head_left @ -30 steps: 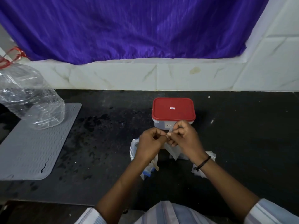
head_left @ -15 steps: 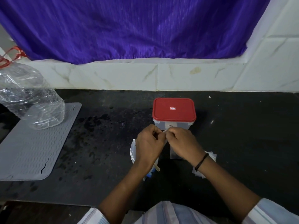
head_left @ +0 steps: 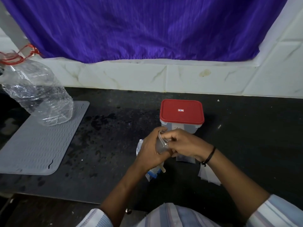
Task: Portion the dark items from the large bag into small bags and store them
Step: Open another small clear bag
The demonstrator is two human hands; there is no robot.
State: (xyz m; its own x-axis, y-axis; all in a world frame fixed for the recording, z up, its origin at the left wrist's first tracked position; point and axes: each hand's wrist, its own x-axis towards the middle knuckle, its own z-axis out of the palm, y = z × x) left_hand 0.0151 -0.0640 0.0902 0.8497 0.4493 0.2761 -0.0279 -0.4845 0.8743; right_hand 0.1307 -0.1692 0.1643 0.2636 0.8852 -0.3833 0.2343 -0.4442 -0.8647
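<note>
Hidden, cropped or unreadable:

- Small bag: clear, pinched between both hands; contents cannot be told, and its lower part is covered by the right hand's fingers.
- Packet under the left wrist: only white and blue corners show (plus a pale stick end).
- Pouches under the right forearm: edges only; count unclear.
- Box: front lower wall behind the hands; lid logo too small to read.
- Bottle: neck cut by the left edge.
- Mat: left side cropped.
- Curtain: top out of frame.
- Sleeves: cut by the bottom edge.
</note>
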